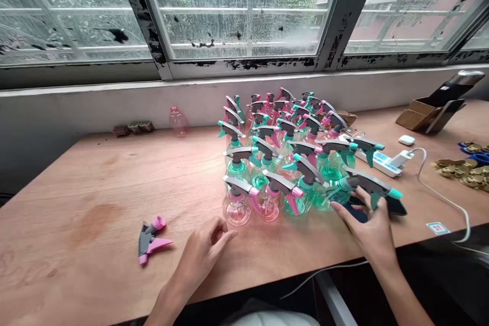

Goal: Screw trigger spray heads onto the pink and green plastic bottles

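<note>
My right hand (370, 230) has its thumb and fingers around the neck area of a green spray bottle (336, 192) at the front right of a packed group. This bottle leans, its grey and green trigger head (376, 183) pointing right. My left hand (204, 247) rests near the table's front with curled fingers and nothing visible in them. Just beyond its fingertips stands a clear pink spray bottle (237, 210), with another pink spray bottle (268, 206) beside it. A loose pink and grey spray trigger head (147, 241) lies to the left of my left hand.
One pink bottle without a head (178, 121) stands against the wall, near small dark blocks (133, 128). A dark phone-like object (395, 206) lies behind my right hand. Rightward are a power strip (382, 162), white cable (445, 198), gold discs (464, 170) and a cardboard box (414, 114).
</note>
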Demonstrator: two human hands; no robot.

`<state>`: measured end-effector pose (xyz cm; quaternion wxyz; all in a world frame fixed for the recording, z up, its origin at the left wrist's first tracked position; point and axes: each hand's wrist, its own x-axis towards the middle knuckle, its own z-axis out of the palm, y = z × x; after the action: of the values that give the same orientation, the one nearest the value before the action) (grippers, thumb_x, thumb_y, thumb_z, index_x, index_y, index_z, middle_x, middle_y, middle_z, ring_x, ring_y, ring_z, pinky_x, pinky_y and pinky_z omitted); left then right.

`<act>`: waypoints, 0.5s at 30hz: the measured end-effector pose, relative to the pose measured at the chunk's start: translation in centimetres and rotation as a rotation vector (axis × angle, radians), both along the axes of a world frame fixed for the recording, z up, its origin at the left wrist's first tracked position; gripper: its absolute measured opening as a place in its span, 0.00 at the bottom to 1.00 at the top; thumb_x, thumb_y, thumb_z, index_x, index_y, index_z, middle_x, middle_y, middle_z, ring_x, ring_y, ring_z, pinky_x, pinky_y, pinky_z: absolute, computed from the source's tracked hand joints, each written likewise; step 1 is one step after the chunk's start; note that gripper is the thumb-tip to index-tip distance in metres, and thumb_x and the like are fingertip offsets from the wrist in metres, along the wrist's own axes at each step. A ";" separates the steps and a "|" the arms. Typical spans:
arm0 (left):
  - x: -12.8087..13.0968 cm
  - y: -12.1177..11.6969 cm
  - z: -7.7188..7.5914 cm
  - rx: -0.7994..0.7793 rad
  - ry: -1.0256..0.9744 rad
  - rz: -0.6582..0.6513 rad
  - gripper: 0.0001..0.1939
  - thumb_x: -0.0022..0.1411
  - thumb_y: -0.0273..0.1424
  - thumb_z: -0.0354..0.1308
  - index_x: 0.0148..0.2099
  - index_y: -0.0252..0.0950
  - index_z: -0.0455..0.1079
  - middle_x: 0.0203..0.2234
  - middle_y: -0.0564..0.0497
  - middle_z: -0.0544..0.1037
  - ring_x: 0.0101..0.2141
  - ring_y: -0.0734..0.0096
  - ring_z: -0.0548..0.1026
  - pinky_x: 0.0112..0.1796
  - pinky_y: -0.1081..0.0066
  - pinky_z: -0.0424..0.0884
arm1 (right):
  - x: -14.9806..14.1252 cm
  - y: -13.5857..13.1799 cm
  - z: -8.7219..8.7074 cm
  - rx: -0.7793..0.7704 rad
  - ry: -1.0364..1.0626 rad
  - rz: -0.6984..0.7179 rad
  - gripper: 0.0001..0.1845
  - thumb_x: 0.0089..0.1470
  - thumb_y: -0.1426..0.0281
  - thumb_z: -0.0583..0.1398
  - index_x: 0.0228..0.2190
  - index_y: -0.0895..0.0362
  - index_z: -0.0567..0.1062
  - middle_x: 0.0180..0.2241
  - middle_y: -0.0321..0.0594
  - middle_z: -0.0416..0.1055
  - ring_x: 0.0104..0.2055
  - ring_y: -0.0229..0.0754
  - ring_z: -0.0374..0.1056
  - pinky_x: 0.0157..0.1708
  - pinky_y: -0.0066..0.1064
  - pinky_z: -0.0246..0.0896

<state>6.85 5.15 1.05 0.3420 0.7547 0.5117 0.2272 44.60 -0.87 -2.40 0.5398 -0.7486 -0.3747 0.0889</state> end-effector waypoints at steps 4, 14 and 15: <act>-0.5 0.7 -0.5 0.015 -0.045 0.082 0.16 0.71 0.46 0.55 0.36 0.41 0.61 0.26 0.58 0.63 0.27 0.69 0.64 0.31 0.70 0.63 | -1.0 1.5 0.2 0.045 -0.019 -0.044 0.50 0.44 0.48 0.74 0.63 0.52 0.65 0.54 0.52 0.78 0.49 0.61 0.74 0.53 0.57 0.68; -1.0 2.3 -0.3 0.003 -0.071 -0.008 0.12 0.69 0.40 0.59 0.35 0.40 0.67 0.26 0.55 0.72 0.28 0.68 0.71 0.31 0.71 0.66 | -1.4 1.8 -0.8 0.080 0.116 -0.047 0.41 0.44 0.49 0.74 0.55 0.53 0.72 0.56 0.54 0.75 0.58 0.68 0.72 0.57 0.62 0.67; -1.2 2.3 0.0 0.007 -0.068 -0.009 0.13 0.69 0.40 0.60 0.34 0.40 0.68 0.26 0.55 0.73 0.27 0.68 0.72 0.30 0.71 0.66 | -1.2 1.9 -1.0 0.079 0.141 -0.039 0.42 0.43 0.49 0.74 0.55 0.54 0.72 0.56 0.54 0.75 0.59 0.70 0.71 0.58 0.64 0.66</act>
<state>5.63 7.48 1.08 0.3577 0.7498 0.4957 0.2531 43.41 1.00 -3.40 0.5956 -0.7258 -0.3240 0.1162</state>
